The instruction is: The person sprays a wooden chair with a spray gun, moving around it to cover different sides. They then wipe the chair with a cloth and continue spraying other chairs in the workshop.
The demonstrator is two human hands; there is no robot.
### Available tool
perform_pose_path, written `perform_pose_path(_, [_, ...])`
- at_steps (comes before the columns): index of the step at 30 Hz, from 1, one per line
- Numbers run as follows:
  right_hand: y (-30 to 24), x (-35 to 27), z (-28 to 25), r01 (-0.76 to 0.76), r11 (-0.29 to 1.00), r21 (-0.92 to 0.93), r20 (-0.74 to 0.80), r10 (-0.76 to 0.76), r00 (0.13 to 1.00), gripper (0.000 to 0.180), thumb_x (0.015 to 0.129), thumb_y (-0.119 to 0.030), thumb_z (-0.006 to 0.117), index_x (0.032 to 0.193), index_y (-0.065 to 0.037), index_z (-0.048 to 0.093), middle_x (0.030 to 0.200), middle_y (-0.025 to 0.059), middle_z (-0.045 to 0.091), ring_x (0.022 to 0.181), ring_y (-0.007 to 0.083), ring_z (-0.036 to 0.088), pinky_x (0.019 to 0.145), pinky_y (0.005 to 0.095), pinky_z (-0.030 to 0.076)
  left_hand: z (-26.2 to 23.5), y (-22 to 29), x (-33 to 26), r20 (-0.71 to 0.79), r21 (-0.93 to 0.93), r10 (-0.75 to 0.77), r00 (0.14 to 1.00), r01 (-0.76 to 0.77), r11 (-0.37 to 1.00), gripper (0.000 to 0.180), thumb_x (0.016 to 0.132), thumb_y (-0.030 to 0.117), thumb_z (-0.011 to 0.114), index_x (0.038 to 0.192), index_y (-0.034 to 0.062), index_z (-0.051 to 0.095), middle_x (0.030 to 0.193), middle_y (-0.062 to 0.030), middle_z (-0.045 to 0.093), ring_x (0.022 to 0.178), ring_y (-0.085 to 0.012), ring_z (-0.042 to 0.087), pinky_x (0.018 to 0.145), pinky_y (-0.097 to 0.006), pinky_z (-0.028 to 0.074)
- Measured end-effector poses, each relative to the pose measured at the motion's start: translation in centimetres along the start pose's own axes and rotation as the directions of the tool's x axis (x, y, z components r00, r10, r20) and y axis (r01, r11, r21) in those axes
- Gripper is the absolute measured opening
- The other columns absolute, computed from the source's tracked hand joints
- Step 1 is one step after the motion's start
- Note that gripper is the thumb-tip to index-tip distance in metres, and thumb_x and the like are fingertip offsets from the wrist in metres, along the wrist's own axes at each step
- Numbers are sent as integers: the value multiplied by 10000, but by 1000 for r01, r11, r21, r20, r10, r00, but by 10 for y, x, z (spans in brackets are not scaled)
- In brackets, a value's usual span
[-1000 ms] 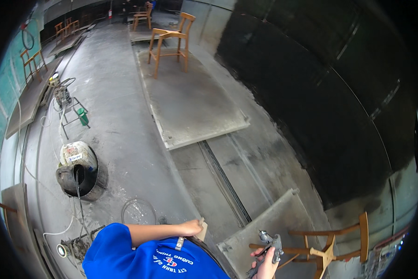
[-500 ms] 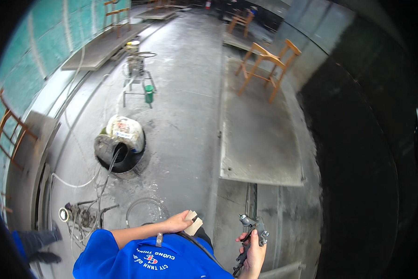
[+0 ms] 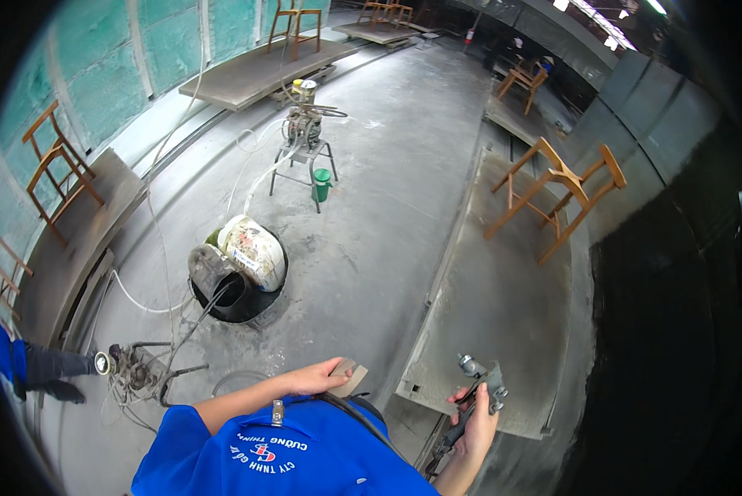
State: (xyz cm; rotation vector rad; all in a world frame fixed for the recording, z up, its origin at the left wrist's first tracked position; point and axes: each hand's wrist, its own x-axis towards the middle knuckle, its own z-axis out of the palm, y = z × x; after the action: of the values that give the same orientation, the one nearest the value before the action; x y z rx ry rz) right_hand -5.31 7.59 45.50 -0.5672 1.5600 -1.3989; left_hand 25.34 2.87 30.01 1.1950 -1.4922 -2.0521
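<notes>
My left hand (image 3: 311, 380) is shut on a small tan flat block (image 3: 350, 376), held in front of my chest over my blue shirt (image 3: 288, 450). Low on the right, my right hand (image 3: 480, 423) grips a grey metal spray gun (image 3: 480, 382) by its handle, nozzle pointing up and away. A dark hose (image 3: 445, 442) runs down from the gun. The gun hangs over the near corner of a grey floor platform (image 3: 487, 314).
A bare wooden chair frame (image 3: 557, 194) stands on the grey platform. A white bucket (image 3: 254, 250) sits in a black tub (image 3: 235, 302) with hoses. Beyond it are a pump on a stand (image 3: 303, 136) and a green pail (image 3: 322, 183). Another person's leg (image 3: 45, 364) is at left.
The view has swung left across the floor, so the chair frame and bucket now sit nearer the middle. Both hands keep their hold on the block and the spray gun.
</notes>
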Motion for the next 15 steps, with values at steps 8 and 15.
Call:
perform_pose_path(8, [-74, 142, 80, 109, 968, -228, 243, -51, 969, 220, 1026, -282, 555, 1065, -70, 602, 825, 48, 667, 765, 151, 669, 467, 231, 412, -50, 33, 112, -311, -366, -127, 942, 4, 930, 260, 1041, 250, 505, 1253, 99, 493, 1130, -47, 576, 1007, -145, 576, 809, -318, 508])
perform_pose_path(15, [-108, 254, 151, 107, 966, -234, 153, -72, 986, 234, 1025, -296, 556, 1028, -71, 620, 817, 49, 672, 759, 147, 665, 471, 232, 423, -154, 80, 245, -352, -400, -159, 922, 6, 917, 217, 1036, 256, 473, 1198, 113, 448, 1039, -77, 566, 812, -150, 619, 523, -287, 507])
